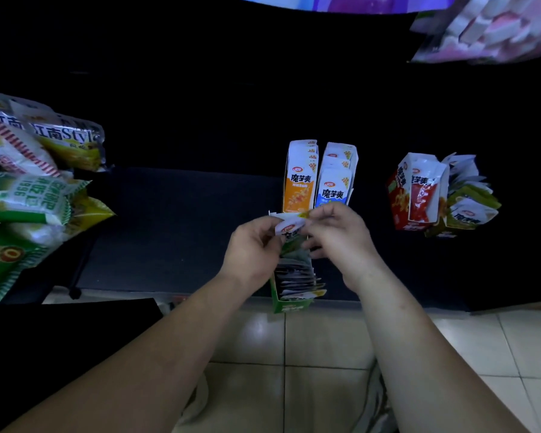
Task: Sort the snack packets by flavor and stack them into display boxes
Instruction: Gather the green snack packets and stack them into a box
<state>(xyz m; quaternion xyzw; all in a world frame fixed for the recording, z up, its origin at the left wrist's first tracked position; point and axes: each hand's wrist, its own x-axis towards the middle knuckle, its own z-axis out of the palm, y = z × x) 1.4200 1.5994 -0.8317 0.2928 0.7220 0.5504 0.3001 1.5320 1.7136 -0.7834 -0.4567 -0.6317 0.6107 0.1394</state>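
The left hand (253, 245) and right hand (338, 235) are covering most of the packet (289, 225) pinched between them, leaving its flavour print too small to read. These hands are also hiding the far end of the green box (289, 305) and the bottom edge of the blue box (334, 182). The stacked packets (295, 271) inside the green box are blurring into one another. The left edge is cutting off the big bags (28, 189). A pink-and-white pack (487, 29) at the top right is blurring and running out of view. The table (185, 214) is sinking into darkness, its far edge untraceable.
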